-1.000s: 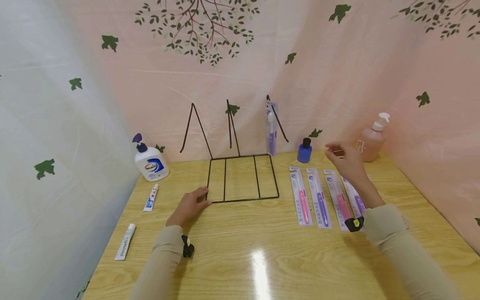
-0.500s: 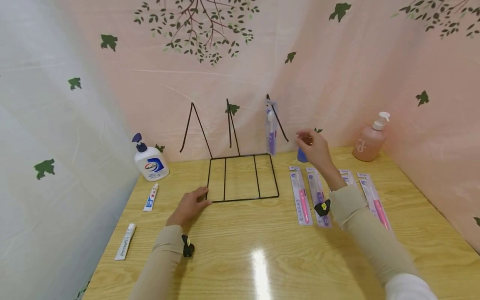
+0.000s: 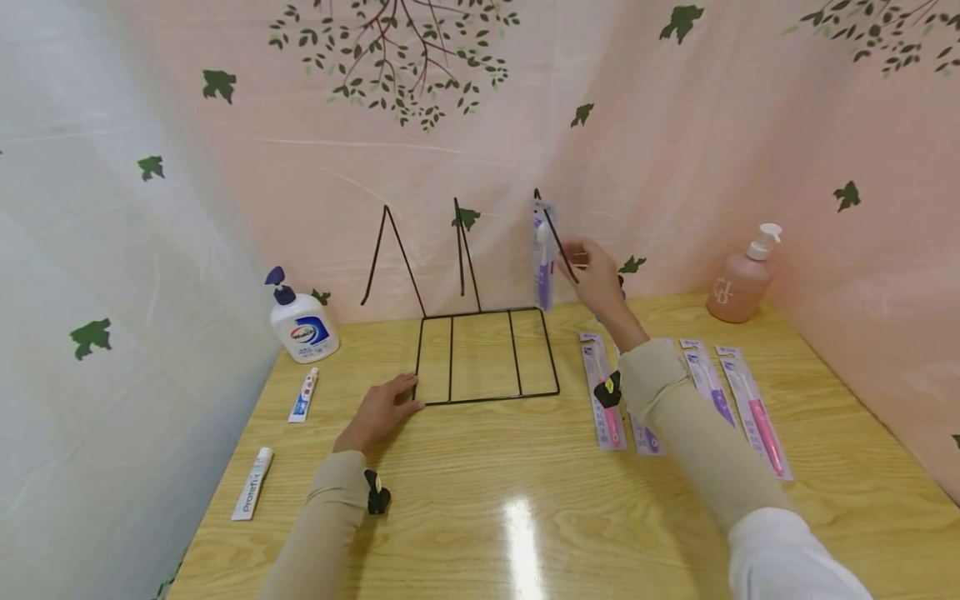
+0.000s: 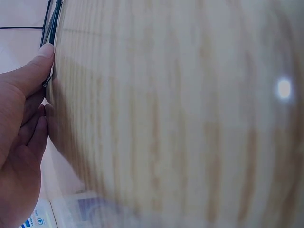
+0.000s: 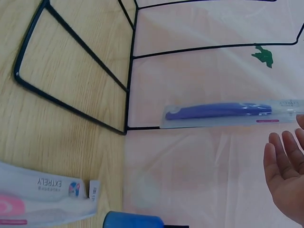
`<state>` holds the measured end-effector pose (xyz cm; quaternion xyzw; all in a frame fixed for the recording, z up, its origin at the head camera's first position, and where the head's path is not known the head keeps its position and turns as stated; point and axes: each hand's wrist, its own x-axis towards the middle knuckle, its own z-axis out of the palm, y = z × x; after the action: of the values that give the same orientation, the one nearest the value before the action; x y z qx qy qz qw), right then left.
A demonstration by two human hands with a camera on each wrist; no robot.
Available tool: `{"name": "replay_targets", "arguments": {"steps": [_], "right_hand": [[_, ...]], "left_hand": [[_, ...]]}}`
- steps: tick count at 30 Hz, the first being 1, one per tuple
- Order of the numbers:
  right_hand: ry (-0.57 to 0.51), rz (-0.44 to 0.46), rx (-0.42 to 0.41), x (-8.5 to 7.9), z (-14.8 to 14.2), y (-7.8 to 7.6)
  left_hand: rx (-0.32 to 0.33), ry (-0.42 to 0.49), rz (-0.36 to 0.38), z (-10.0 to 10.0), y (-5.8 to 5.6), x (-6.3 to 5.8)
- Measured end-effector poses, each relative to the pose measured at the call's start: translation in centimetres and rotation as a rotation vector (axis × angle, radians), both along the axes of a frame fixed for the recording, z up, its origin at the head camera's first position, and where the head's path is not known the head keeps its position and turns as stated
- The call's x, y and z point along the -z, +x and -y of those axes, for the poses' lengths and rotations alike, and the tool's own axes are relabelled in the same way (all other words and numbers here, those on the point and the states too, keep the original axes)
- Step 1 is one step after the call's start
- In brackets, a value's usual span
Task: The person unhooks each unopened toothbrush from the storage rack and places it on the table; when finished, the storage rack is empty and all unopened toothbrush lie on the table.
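Note:
A black wire rack (image 3: 480,402) with upright hooks stands on the table. My left hand (image 3: 380,414) holds its front left corner, thumb (image 4: 46,51) against the wire. From the rack's right hook hangs a packaged purple toothbrush (image 3: 543,258), its pack upright. My right hand (image 3: 595,279) is just right of that toothbrush, behind the hook's slanting wire. In the right wrist view, the fingers (image 5: 281,156) are loosely bent with nothing between them, close to the pack (image 5: 218,111). Whether the thumb touches the pack cannot be told.
Several packaged toothbrushes, one pink (image 3: 763,425), lie in a row under my right forearm. A blue bottle (image 5: 133,220) is partly behind that hand. A pink pump bottle (image 3: 738,287) stands right; a white pump bottle (image 3: 303,327) and two tubes, one lower (image 3: 252,485), are left.
My right hand has moved left from beside the pink pump bottle, past the blue bottle, to the hanging toothbrush. My left hand has stayed on the rack's corner.

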<state>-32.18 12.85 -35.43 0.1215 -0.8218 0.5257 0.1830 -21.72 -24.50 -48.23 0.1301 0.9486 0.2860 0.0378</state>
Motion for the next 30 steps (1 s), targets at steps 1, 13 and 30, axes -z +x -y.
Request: {"name": "replay_targets", "arguments": {"steps": [1,13,30], "right_hand": [[0.005,-0.015,-0.005,-0.1,0.2,-0.2],[-0.026,-0.142,-0.015,0.0,1.0,-1.4],[-0.116,-0.095,-0.104,-0.3,0.4,-0.1]], "left_hand": [[-0.002,0.002,0.000,0.0,0.0,0.0],[0.004,0.004,-0.003,-0.2,0.0,0.0],[-0.013,-0.015,-0.011,0.1,-0.2,0.2]]}}
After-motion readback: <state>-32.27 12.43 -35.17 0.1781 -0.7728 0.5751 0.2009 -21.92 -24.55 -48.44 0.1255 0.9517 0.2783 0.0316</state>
